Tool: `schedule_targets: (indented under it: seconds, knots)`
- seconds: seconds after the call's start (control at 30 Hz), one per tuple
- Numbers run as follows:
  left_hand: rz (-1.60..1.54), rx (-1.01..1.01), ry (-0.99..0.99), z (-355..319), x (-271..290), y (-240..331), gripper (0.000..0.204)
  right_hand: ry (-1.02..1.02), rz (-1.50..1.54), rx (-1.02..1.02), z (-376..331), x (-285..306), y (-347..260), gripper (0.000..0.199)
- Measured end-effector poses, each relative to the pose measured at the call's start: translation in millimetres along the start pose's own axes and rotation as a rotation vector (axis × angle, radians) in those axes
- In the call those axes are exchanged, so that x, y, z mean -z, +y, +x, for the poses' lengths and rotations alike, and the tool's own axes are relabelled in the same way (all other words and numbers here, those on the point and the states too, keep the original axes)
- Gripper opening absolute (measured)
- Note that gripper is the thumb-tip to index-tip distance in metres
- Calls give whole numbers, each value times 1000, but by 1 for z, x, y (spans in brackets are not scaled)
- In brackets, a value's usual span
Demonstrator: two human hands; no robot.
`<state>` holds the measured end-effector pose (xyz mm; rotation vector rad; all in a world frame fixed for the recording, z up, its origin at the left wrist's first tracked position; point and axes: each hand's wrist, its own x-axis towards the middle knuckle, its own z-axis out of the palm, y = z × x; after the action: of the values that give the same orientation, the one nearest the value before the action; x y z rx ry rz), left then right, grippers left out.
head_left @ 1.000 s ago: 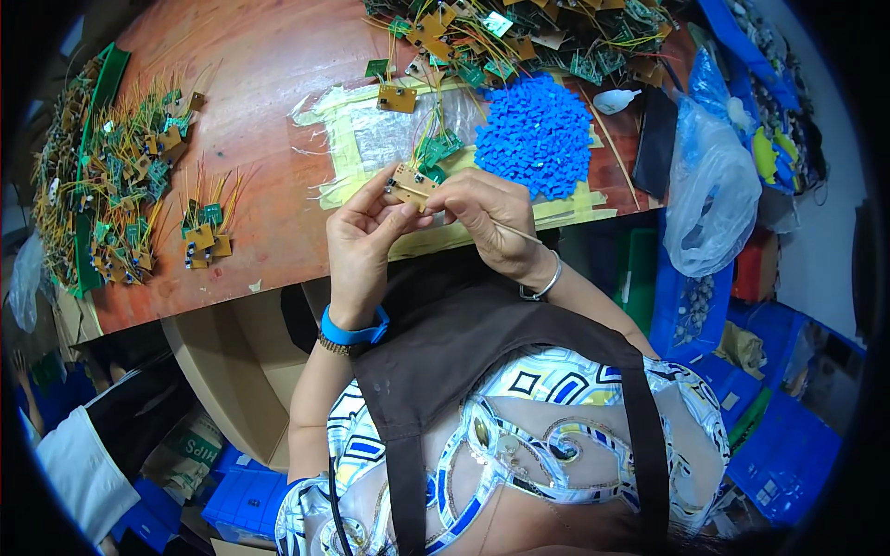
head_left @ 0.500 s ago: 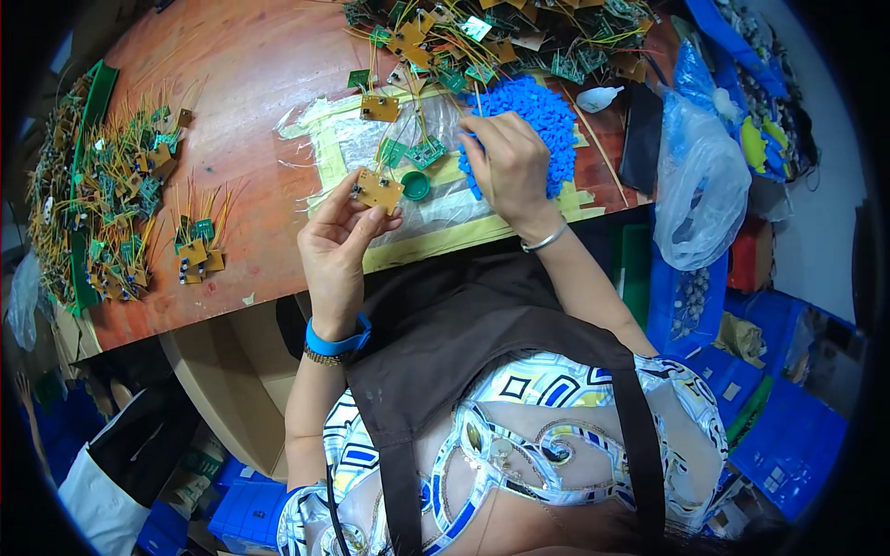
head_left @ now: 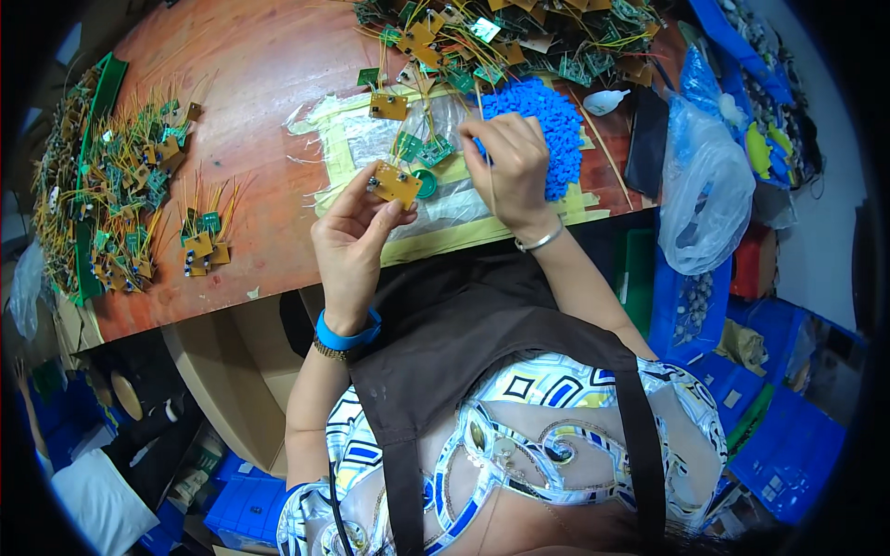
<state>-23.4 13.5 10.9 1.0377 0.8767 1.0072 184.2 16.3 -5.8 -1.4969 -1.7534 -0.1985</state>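
My left hand pinches a small brown circuit board by its left edge between thumb and fingers. Dark parts stand on that board. Just right of it, my right hand is closed around a thin pale stick, held nearly upright. A speck of blue shows by its fingertips; I cannot make out what it is. Behind the held board lies a round green cap, partly covered by the board. Beyond the cap, wired green boards and another brown board rest on the taped plastic sheet.
A heap of small blue pieces lies beside my right hand. Wired boards pile up at the back, and more clusters fill the table's left. A white bottle, a long thin stick and plastic bags are right.
The brown board in my left hand has turned and tilted a little. My right hand has shifted slightly left, closer to the board, with the stick. The whole view has moved slightly.
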Motion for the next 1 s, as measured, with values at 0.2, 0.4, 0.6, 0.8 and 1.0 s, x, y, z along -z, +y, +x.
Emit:
schedule_targets:
  seconds: [0.2,0.4,0.6,0.8,1.0]
  knots:
    - [-41,50,-72,-3,-7,-2,45,12,335,178,2,14,-51,31]
    - [-74,92,-103,-4,-11,-4,44,38,224,201,-1,8,-49,31]
    - [-74,108,-109,-3,-12,-4,44,13,242,143,-3,9,-50,29]
    - [-59,108,-99,-3,-9,-3,44,-44,315,60,-5,12,-50,30]
    - [-45,103,-107,-2,-9,-4,44,-31,317,49,-3,12,-52,30]
